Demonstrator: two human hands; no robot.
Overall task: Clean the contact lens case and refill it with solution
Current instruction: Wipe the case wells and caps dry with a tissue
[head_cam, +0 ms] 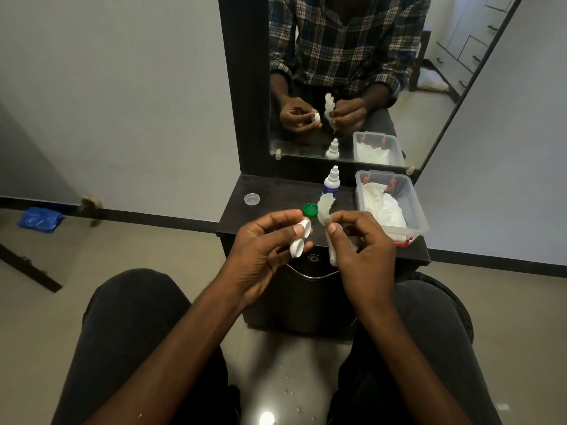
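Note:
My left hand [264, 243] grips a white contact lens case [300, 239] between thumb and fingers, its two round wells uncapped and turned toward me. My right hand [359, 240] pinches a twisted white tissue [324, 211] just right of the case; one end sticks up, the other hangs below the hand. Tissue and case are a little apart. A solution bottle [331, 181] with a white nozzle and blue label stands on the black dresser top [270, 191]. A green cap [310, 209] lies behind my hands, and a clear cap [252, 199] lies at the left.
A clear plastic box [412, 204] holding white tissues sits at the right of the dresser top. A mirror [352, 72] in a black frame rises behind it. My knees flank the cabinet. Water drops lie on the floor [288, 391], and a blue packet [40, 219] rests by the left wall.

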